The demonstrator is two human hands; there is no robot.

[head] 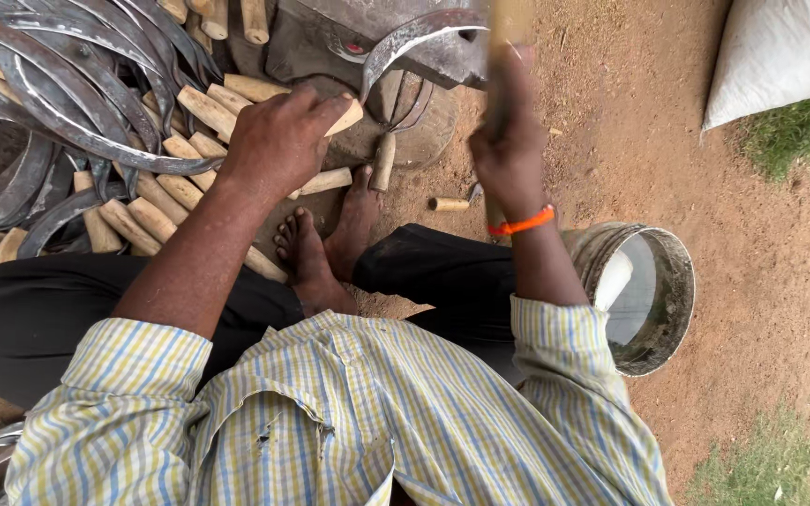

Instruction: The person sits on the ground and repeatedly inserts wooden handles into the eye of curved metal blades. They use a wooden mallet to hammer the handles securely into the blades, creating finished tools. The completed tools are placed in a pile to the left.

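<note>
A pile of sickles [77, 112] lies to the left of the anvil [405, 47], the feet [325, 239] sit just before it, and a bucket [672, 300] stands to the right with a sack [780, 56] behind it.

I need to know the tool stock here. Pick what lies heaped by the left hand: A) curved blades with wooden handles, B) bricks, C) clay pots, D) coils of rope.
A: the left hand rests on a wooden handle beside a pile of sickles, dark curved blades on pale wooden handles.
</note>
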